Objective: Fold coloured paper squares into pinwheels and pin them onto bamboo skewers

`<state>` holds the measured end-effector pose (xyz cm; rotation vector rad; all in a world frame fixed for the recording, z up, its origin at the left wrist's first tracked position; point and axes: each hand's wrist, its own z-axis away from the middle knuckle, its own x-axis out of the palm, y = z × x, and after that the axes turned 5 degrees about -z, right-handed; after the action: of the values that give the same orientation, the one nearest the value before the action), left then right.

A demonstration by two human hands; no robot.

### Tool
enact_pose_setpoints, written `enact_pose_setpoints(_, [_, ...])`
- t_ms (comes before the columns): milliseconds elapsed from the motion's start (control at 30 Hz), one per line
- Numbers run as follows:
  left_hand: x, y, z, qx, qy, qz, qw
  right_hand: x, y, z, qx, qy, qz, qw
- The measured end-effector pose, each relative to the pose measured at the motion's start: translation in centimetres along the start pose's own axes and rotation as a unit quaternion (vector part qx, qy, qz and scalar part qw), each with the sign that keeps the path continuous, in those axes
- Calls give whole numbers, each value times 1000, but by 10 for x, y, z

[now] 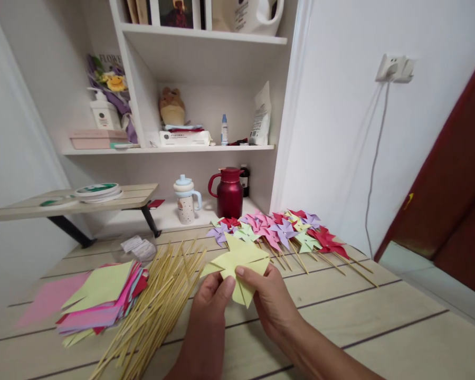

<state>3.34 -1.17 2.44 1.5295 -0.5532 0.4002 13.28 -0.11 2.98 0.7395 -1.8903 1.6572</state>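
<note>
Both of my hands hold a pale yellow-green cut paper square (240, 262) just above the wooden table (380, 322). My left hand (210, 301) pinches its lower left part, and my right hand (269, 300) presses a thumb on its middle, with the flaps partly folded toward the centre. A heap of thin bamboo sticks (158, 303) lies just left of my hands. Further left sits a stack of coloured cut paper squares (101, 303). Beyond my hands lies a row of finished paper pinwheels (285, 232) on sticks, in purple, pink, red and green.
At the back stand a red thermos jug (229, 192) and a pale cup with a lid (185, 200). A small raised shelf (75, 203) with tape rolls sits at the left. White wall shelves hold bottles, a pouch and a plush toy. A crumpled plastic wrapper (139, 247) lies near the sticks.
</note>
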Motion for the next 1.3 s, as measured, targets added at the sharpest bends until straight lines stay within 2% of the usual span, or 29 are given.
enact_pose_setpoints(167, [5,11,8,-2,13,-2,1000,-2,5,-1,-12,5,25,1000])
enact_pose_setpoints(333, [-4,9,8,21,8,-47,999,-1,8,0,-10,-13,25,1000])
enact_pose_setpoints(567, [-9,9,8,-8,90,-120,989,1,11,5,4,-18,28,999])
enact_pose_setpoints(733, [-8,18,9,-33,93,-112,989,1,8,5,10,-28,55,998])
enact_pose_setpoints(800, [-10,24,6,-41,84,-95,991,-3,3,3,-3,-26,83,996])
enact_pose_setpoints(900, [-19,32,-3,-65,109,-56,990,-14,-8,-4,-75,14,161,984])
enact_pose_setpoints(1000, [-30,42,-13,-86,143,-24,986,-27,-18,-10,-183,-29,275,943])
enact_pose_setpoints(1100, [-38,52,-19,-90,144,-3,985,-32,-21,-10,-270,-130,439,847])
enact_pose_setpoints(1200, [-39,59,-19,-94,126,24,987,-30,-16,-6,-295,-214,518,774])
enact_pose_setpoints(1300, [-39,60,-17,-100,90,38,990,-27,-10,-2,-304,-250,543,741])
